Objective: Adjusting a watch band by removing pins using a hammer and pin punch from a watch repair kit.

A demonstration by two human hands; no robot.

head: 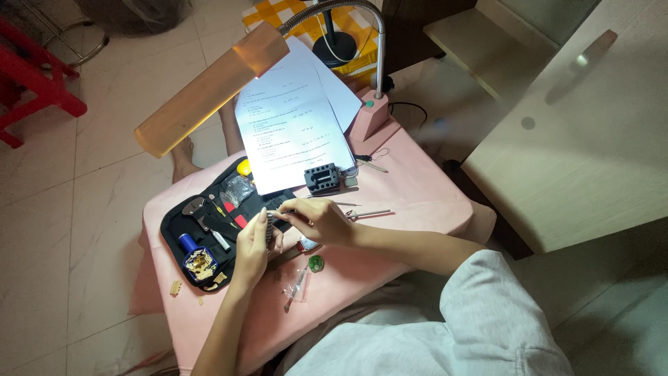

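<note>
My left hand [252, 245] holds a small metal watch band [270, 233] upright over the pink table [410, 195]. My right hand [321, 221] pinches a thin metal tool [284, 213] whose tip meets the top of the band. Just under my hands lie a small red-and-silver piece [307, 244], a round green item [316, 263] and a clear plastic bag with a slim tool [295, 285].
An open black tool case [209, 233] with screwdrivers and small parts lies left of my hands. Printed sheets [292, 118], a black holder block [322, 179], loose metal tools [369, 213] and a pink desk lamp [369, 115] with a long amber head [209, 87] are behind. A red stool [31, 76] stands far left.
</note>
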